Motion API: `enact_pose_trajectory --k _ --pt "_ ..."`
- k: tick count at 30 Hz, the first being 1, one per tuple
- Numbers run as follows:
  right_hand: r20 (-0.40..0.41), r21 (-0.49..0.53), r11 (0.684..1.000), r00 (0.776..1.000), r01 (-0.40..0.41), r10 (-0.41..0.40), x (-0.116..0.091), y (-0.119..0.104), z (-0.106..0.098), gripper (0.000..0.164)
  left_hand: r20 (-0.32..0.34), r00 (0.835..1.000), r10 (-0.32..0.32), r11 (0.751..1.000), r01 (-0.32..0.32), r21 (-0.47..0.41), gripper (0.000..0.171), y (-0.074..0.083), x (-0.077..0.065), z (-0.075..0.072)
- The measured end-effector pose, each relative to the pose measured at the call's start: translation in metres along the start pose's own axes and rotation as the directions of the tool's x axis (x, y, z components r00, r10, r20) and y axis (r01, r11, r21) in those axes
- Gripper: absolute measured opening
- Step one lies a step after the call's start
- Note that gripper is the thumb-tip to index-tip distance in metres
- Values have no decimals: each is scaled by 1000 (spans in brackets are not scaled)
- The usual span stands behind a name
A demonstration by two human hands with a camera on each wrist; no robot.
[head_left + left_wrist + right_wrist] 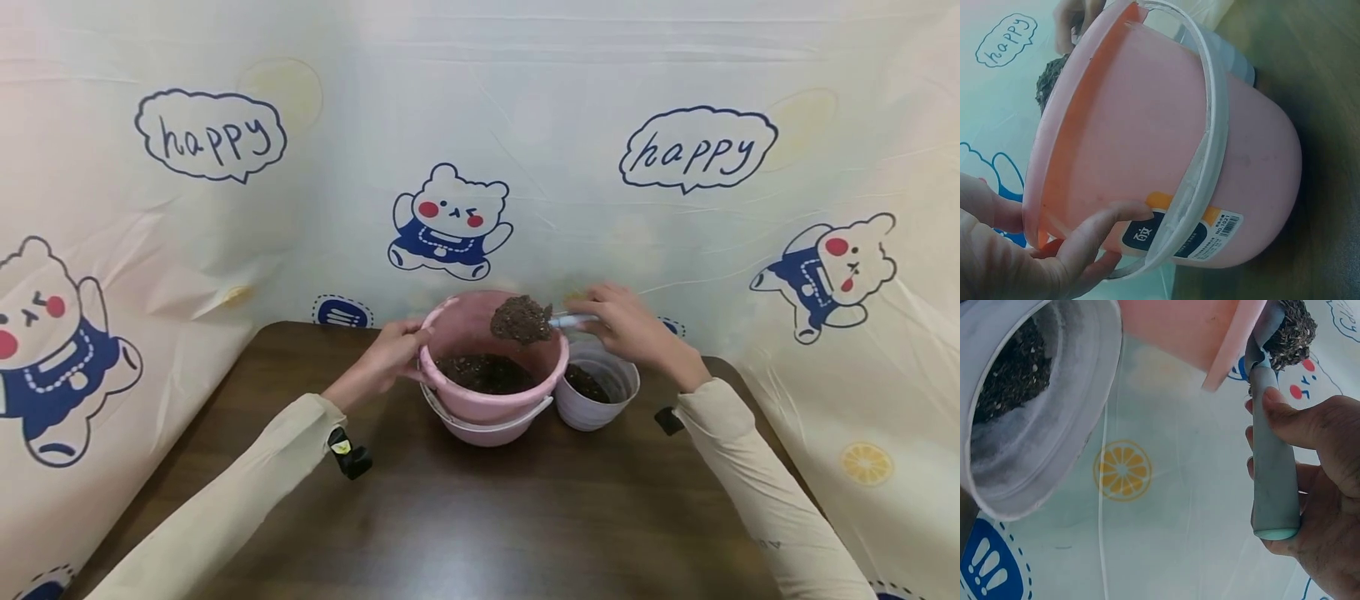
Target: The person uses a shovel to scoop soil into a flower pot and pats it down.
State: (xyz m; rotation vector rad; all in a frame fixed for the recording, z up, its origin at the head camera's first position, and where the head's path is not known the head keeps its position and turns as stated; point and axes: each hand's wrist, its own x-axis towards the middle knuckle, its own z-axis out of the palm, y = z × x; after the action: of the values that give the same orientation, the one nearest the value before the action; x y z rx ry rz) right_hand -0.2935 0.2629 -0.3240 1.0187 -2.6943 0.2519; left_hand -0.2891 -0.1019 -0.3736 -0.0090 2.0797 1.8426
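A pink bucket [487, 407] with dark soil [487, 375] inside stands on the table, its pale handle [1213, 131] hanging down in front. My left hand [390, 354] grips its rim at the left, fingers against the outer wall beside a label [1216, 234]. In my right hand [626, 325] is a garden trowel, its grey-blue grip [1275, 462] wrapped by fingers and thumb. Heaped soil [521, 321] covers the trowel's blade, held above the right part of the bucket's mouth. Just right of the bucket sits a white pot [592, 412], with some soil [1016, 375] in it, below my right hand.
The dark brown table [480, 517] extends toward me in front of the bucket. A printed cloth [555, 83] with bears and the word happy hangs close behind the table and along both sides. Black straps with small devices [352, 458] sit at my wrists.
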Motion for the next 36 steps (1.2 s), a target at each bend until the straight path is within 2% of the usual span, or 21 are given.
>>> enact_pose_trajectory --k 9,17,23,30,36 --pt "-10 3 1000 1000 -27 27 -12 11 -4 24 4 1000 -8 1000 8 11 53 -3 1 -3" --pt "-103 -24 1000 994 20 -23 -25 24 -11 23 -1 1000 3 1000 -3 18 52 -1 -1 -3" --pt "-138 -42 999 990 28 -33 -39 33 -15 23 -5 1000 3 1000 -3 15 52 0 -2 -2" --pt "-158 -66 998 987 -13 2 -66 42 -11 27 5 1000 8 1000 -8 17 52 0 0 2" --pt "-180 -54 997 983 -50 39 -79 50 -3 27 -5 1000 10 1000 -10 15 51 -1 -1 1"
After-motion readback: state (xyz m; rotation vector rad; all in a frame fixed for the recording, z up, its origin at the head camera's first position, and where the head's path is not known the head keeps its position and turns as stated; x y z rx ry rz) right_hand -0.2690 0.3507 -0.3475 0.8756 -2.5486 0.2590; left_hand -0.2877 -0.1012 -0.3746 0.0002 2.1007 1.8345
